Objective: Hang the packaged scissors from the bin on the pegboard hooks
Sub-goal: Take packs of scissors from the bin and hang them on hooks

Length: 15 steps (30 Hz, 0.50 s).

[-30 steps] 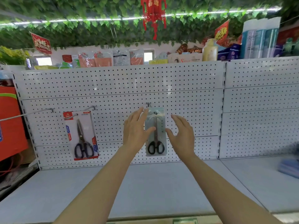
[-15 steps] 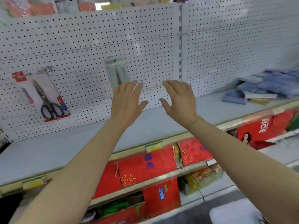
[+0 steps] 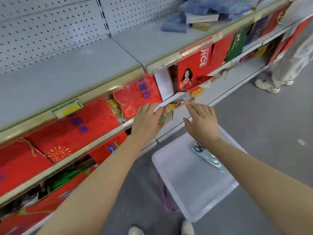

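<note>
A translucent white bin (image 3: 189,182) stands on the floor below my arms. One clear pack of black-handled scissors (image 3: 205,155) lies in it near the far right wall, partly hidden by my right forearm. My left hand (image 3: 146,121) is open, held flat in front of the lower shelf edge. My right hand (image 3: 202,122) is open too, hovering above the bin's far end, just above the pack. Both hands hold nothing. The white pegboard (image 3: 42,31) fills the top left; no hooks or hung packs show in this view.
A grey shelf (image 3: 76,70) with a gold front rail runs under the pegboard, with blue packets (image 3: 189,16) stacked at its far right. Red gift boxes (image 3: 76,124) fill the lower shelves. Another person's legs and shoes (image 3: 277,77) stand at the right. My shoes (image 3: 187,228) are beside the bin.
My view has swung down and right from the pegboard to the floor bin. Both open hands have dropped away from the hung scissors pack, which is out of view.
</note>
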Tool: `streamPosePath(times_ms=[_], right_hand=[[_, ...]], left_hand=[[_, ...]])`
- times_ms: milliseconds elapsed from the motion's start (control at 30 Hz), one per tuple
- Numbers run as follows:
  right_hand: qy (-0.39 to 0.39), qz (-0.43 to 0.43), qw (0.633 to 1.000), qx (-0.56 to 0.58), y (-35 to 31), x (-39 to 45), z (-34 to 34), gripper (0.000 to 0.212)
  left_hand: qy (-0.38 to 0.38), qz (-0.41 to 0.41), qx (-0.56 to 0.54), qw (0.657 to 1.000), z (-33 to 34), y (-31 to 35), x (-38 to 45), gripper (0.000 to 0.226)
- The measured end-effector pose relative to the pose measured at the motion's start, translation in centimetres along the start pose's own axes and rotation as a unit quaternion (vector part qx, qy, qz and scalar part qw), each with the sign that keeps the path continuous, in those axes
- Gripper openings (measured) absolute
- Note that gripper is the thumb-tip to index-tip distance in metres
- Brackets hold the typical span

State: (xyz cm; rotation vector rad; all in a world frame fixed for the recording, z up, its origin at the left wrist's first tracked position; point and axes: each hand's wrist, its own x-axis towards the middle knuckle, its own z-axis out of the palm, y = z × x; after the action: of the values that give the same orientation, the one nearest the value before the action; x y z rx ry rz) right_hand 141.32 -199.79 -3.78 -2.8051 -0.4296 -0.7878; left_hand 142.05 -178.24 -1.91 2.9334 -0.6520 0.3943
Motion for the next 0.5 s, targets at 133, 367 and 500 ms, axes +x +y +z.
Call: streamPosePath(times_ms=[133, 367, 500], right_hand=[[-0.061, 0.054, 0.996, -0.023, 6.5, -7.6, 2.8, 0.039], [-0.160, 0.141, 0.976, -0.054, 12.3, -20.3, 7.6, 0.044], [-0.201, 0.199, 0.956, -0.077, 12.5, -25.5, 9.1, 0.046]], left_hand=[[-0.120, 0.050, -0.033, 0.991, 10.0, 5.8, 0.3, 0.056], [-0.305, 0.173, -0.019, 0.936, 25.3, 13.9, 2.6, 0.051], [-0.355, 0.212, 0.004, 0.911, 30.9, 17.7, 5.3, 0.044]])
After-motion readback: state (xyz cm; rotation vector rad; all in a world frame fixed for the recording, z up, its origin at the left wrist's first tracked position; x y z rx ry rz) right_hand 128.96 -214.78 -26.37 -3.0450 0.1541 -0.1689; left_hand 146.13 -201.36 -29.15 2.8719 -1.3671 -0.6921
